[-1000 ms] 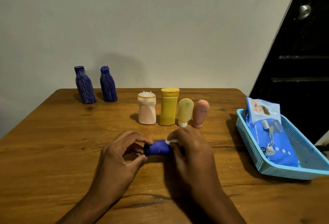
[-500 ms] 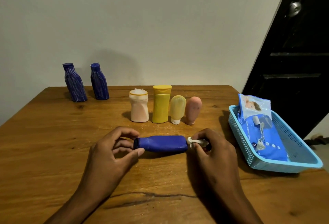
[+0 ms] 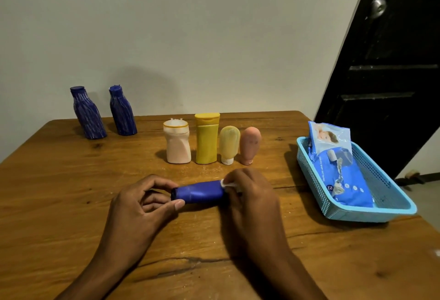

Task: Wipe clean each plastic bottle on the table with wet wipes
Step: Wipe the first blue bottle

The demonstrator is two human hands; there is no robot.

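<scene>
Wooden bench [image 3: 71, 192] against a plain pale wall, dark door [image 3: 390, 61] at right. Blue bottle [image 3: 200, 191] lies on its side near the bench's middle front, cap end to the left. Left hand [image 3: 140, 206] pinches the cap end between thumb and curled fingers. Right hand [image 3: 250, 195] has fingers curled over the bottle's other end, gripping a white wet wipe [image 3: 227, 184] pressed against it; most of the wipe is hidden, so probably bunched under the fingers. Behind, a row standing upright: cream bottle [image 3: 177, 143], yellow bottle [image 3: 206, 139], pale yellow tube [image 3: 229, 143], pink tube [image 3: 249, 145], close together. Two dark blue bottles [image 3: 89, 114] stand at back left, near the wall. Light blue basket [image 3: 381, 195] at right holds a wet wipes pack [image 3: 338, 166], its top leaning over the rim.
</scene>
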